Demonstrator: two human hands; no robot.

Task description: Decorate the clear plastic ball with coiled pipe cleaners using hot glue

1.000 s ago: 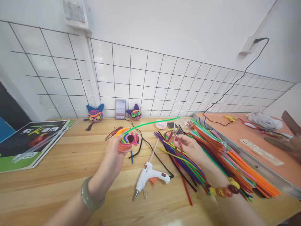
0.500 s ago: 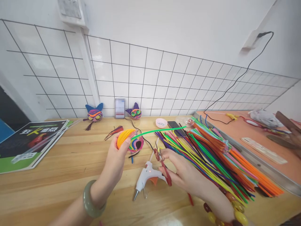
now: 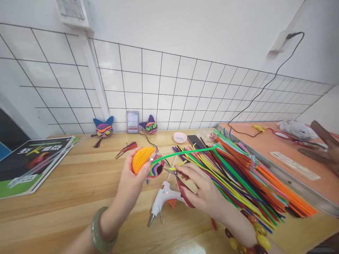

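My left hand (image 3: 136,178) is closed on a ball wrapped in orange pipe cleaner (image 3: 142,159), with a multicoloured swirl (image 3: 156,169) at its right side. A long green pipe cleaner (image 3: 185,152) runs from the ball to the right. Red-handled scissors (image 3: 182,188) are in my right hand (image 3: 203,187), their blades pointing left, close to the swirl. Just below lies a white glue gun (image 3: 162,199), its metal nozzle pointing down and left.
Many coloured pipe cleaners (image 3: 246,176) spread over the right of the wooden table (image 3: 66,211). Behind stand two cat-eared balls (image 3: 103,128), a phone (image 3: 132,122) and a pink dish (image 3: 180,137). A book (image 3: 34,158) lies left. Another person's hand (image 3: 332,155) is at far right.
The scissors have swung up and left, so their blades are now near the ball. The ball has turned a little, showing more orange. The green pipe cleaner's far end has shifted right.
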